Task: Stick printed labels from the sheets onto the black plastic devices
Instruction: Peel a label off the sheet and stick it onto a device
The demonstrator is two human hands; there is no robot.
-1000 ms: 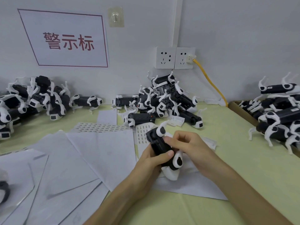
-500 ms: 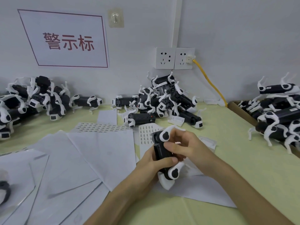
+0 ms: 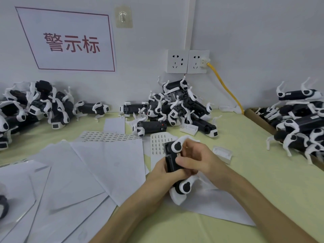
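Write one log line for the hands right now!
left hand: grips black device | right hand: pinches it, thumb pressing | label sheet: flat behind hands

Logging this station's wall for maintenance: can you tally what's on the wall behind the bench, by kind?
Socket plates: 2
Printed sign: 1
Adhesive hook: 1
Vertical conduit: 1
Yellow cable, plugged in: 1
Total: 6

Device point(image 3: 171, 160) black, white legs; cable point(image 3: 226, 88) yellow; table point(image 3: 254, 172) pale yellow-green; sign point(image 3: 70, 41) red lettering
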